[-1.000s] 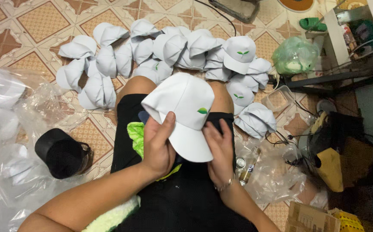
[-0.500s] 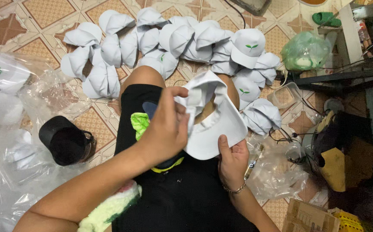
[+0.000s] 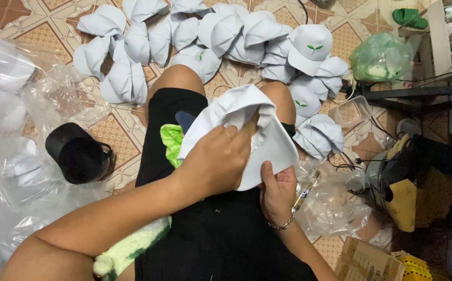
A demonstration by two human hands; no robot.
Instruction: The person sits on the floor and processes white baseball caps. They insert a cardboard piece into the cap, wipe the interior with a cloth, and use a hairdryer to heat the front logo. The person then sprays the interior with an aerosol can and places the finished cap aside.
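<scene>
I am looking down at a patterned tile floor (image 3: 38, 36) crowded with work. A heap of white caps (image 3: 226, 36) runs across the top of the frame. One of them, upper right, sits crown up and shows a small green leaf mark. Crumpled clear plastic bags (image 3: 7, 171) fill the left side, a black cap (image 3: 77, 153) lies left of centre, and a green plastic bag (image 3: 379, 57) sits at the upper right.

The person sits on the floor with knees towards the heap. On their lap, at the centre of the frame, is the white cap (image 3: 259, 130) being worked on, with its crown pushed in and folded over. The left hand (image 3: 215, 161) is closed over the cap's near side, fingers curled into the fabric. The right hand (image 3: 278, 190) pinches the lower edge, thumb lying on the white cloth, with a thin bracelet at the wrist. A bright green cloth (image 3: 173, 143) peeks out just left of the cap.

I judge the step to be collapsing the crown so the cap folds flat like those in the heap. The next move calls for a firm, even press while the right hand keeps the edge from slipping.
</scene>
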